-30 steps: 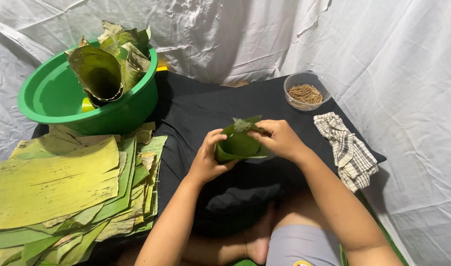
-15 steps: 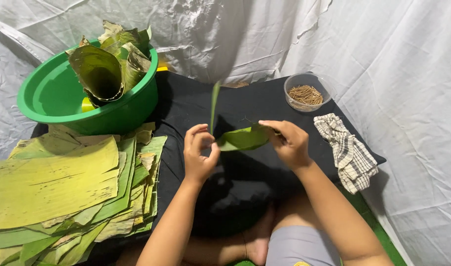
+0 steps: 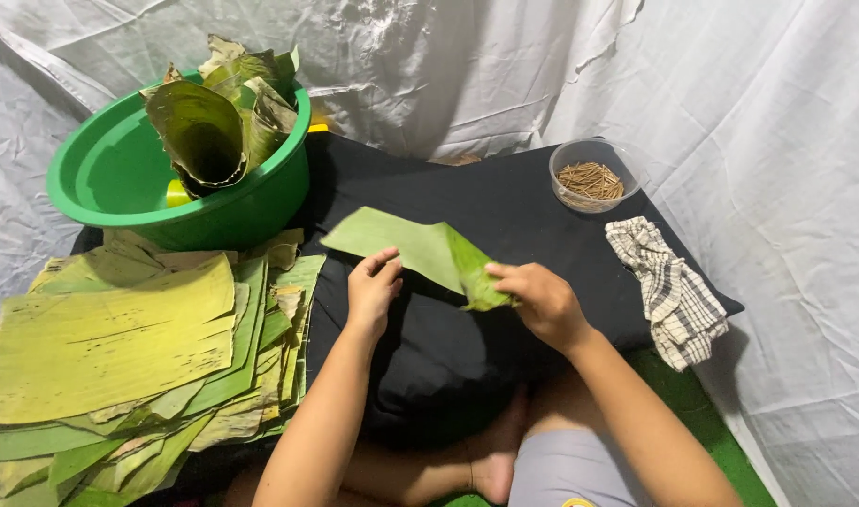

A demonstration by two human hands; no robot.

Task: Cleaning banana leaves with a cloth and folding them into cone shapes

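Observation:
A green banana leaf piece (image 3: 411,246) lies spread over the black cloth (image 3: 505,202), its right end still folded. My right hand (image 3: 540,302) pinches that folded right end. My left hand (image 3: 373,289) rests with its fingertips on the leaf's lower left edge, fingers slightly apart.
A thick stack of banana leaves (image 3: 120,347) lies at the left. Behind it stands a green basin (image 3: 101,178) with rolled leaves (image 3: 214,122) inside. A clear bowl of small sticks (image 3: 589,178) sits at the back right, a checked cloth (image 3: 669,291) beside it. White sheeting surrounds everything.
The leaf was a folded cone held in both hands; it has been unfolded and now lies nearly flat on the black cloth, with both hands moved apart.

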